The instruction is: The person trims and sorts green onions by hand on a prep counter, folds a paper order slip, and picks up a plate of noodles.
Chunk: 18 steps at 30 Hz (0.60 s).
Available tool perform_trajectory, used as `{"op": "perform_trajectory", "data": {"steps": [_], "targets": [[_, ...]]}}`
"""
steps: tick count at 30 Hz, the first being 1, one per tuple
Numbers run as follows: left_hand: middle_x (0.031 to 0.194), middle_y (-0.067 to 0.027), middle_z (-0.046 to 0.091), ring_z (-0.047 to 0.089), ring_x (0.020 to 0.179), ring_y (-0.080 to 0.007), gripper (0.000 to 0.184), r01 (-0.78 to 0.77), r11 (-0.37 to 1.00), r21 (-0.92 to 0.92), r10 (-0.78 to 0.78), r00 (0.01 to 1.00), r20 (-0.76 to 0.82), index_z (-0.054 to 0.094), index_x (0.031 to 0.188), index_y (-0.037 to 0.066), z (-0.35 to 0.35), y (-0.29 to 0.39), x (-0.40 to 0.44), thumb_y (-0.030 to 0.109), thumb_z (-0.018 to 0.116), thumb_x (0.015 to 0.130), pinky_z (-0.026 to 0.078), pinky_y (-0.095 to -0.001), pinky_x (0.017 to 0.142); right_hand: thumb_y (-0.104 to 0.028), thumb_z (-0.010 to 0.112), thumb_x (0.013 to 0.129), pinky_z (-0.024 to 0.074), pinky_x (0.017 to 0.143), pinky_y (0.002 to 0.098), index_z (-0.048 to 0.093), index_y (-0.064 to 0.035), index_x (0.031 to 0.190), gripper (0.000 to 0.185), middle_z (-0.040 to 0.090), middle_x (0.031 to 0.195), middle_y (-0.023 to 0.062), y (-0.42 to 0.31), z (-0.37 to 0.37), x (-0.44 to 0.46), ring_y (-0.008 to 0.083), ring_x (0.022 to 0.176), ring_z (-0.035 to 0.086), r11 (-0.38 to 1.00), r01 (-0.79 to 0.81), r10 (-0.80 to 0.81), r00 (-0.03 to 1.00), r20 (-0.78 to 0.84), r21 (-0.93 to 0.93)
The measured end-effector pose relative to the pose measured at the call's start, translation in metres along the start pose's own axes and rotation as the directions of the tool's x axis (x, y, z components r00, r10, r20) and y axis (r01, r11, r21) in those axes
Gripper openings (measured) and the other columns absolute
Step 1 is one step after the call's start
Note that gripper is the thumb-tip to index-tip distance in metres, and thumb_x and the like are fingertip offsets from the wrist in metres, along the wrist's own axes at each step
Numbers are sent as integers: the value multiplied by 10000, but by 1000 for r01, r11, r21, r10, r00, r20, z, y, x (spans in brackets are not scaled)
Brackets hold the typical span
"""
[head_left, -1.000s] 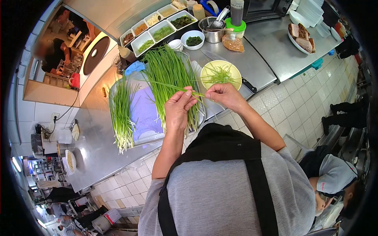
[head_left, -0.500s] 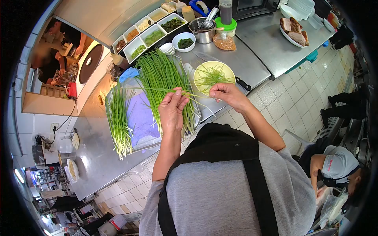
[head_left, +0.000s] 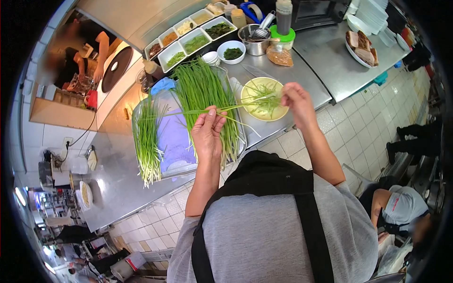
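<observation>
My left hand (head_left: 208,136) pinches a few long green garlic chives (head_left: 186,112) between thumb and fingers, held crosswise over the tray. Their pale ends reach right towards a yellow bowl (head_left: 270,117) with thin green scraps (head_left: 264,98) in it. At the bowl's right edge is my right hand (head_left: 299,104), fingers drawn together; what they hold, if anything, is unclear. Under my left hand, a thick pile of chives (head_left: 200,85) lies on a metal tray (head_left: 181,170). A smaller bunch (head_left: 147,151) lies at the tray's left, with purple lining (head_left: 172,134) between.
Behind the tray stand white containers of toppings (head_left: 193,43), a white bowl of dark greens (head_left: 232,52) and a steel pot (head_left: 255,47). A knife (head_left: 255,70) lies behind the yellow bowl. Meat fills a dish (head_left: 361,49) at right. Other people work beyond the hatch and at lower right.
My right hand has moved right and up, from the chive ends to the bowl's right edge. My left hand keeps its hold on the chives. The whole view has shifted slightly.
</observation>
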<state>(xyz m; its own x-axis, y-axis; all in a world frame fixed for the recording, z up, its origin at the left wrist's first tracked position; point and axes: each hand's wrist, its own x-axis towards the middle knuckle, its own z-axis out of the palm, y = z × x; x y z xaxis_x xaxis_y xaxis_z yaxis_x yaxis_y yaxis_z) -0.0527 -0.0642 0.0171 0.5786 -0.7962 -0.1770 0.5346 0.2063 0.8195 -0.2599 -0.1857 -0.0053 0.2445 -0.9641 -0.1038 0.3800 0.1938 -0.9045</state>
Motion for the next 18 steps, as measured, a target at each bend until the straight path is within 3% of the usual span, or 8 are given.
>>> {"op": "perform_trajectory", "data": {"steps": [3, 6, 7, 8, 10, 11, 14, 18], "targets": [[853, -103, 636, 642, 748, -176, 131, -53, 998, -37, 51, 998, -44, 596, 929, -19, -9, 4, 2, 77, 605, 840, 546, -249, 656, -157, 563, 855, 372, 556, 193, 557, -58, 848, 100, 529, 676, -18, -7, -1, 15, 63, 577, 476, 995, 104, -105, 993, -50, -8], [849, -98, 633, 641, 762, -180, 125, -62, 998, -32, 60, 997, -45, 591, 932, -11, -15, 12, 1, 87, 586, 855, 544, -251, 665, -200, 565, 874, 367, 552, 186, 554, -51, 822, 157, 523, 679, -27, -8, 2, 25, 53, 586, 478, 948, 259, -262, 965, 9, -183], [847, -96, 632, 640, 767, -180, 125, -58, 998, -22, 57, 998, -39, 589, 933, -9, -17, 15, 1, 93, 578, 861, 543, -253, 671, -189, 584, 858, 387, 564, 219, 554, -57, 822, 140, 533, 664, -7, -6, 1, 29, 105, 586, 500, 901, 302, -294, 953, 73, -311], [843, -95, 631, 639, 773, -182, 127, -48, 999, -18, 48, 999, -5, 587, 935, -7, -20, 17, 1, 99, 569, 867, 542, -259, 681, -187, 594, 845, 401, 576, 242, 563, -62, 823, 130, 542, 672, 11, -6, 2, 30, 138, 598, 518, 784, 316, -265, 949, 172, -534], [836, -94, 630, 638, 787, -187, 135, -30, 1000, -10, 31, 997, 65, 584, 940, -5, -21, 19, 1, 111, 552, 880, 541, -272, 702, -182, 614, 820, 427, 599, 288, 581, -72, 823, 114, 562, 689, 45, -13, 9, 25, 205, 622, 553, 392, 368, -149, 930, 336, -843], [829, -83, 617, 638, 798, -198, 137, -25, 1000, -1, 25, 998, 62, 573, 942, -1, -18, 20, -2, 118, 521, 897, 536, -294, 727, -180, 633, 784, 449, 632, 358, 611, -81, 828, 111, 581, 748, 102, -14, 12, 23, 295, 676, 580, 196, 455, -158, 889, 430, -869], [833, -74, 600, 639, 798, -206, 129, 68, 998, 12, -69, 982, 175, 564, 931, 6, -20, 20, -7, 117, 503, 907, 536, -302, 724, -177, 637, 771, 459, 648, 380, 635, -67, 830, 126, 588, 785, 125, -5, 14, 17, 302, 727, 596, -17, 598, -358, 744, 564, -801], [864, -85, 591, 635, 811, -219, 135, 143, 986, 82, -158, 962, 223, 553, 919, 7, -12, 23, -20, 126, 489, 915, 530, -311, 731, -150, 652, 775, 449, 603, 315, 640, -46, 854, 131, 576, 821, 104, -12, 24, 12, 220, 654, 561, 249, 540, -203, 841, 502, -804]]}}
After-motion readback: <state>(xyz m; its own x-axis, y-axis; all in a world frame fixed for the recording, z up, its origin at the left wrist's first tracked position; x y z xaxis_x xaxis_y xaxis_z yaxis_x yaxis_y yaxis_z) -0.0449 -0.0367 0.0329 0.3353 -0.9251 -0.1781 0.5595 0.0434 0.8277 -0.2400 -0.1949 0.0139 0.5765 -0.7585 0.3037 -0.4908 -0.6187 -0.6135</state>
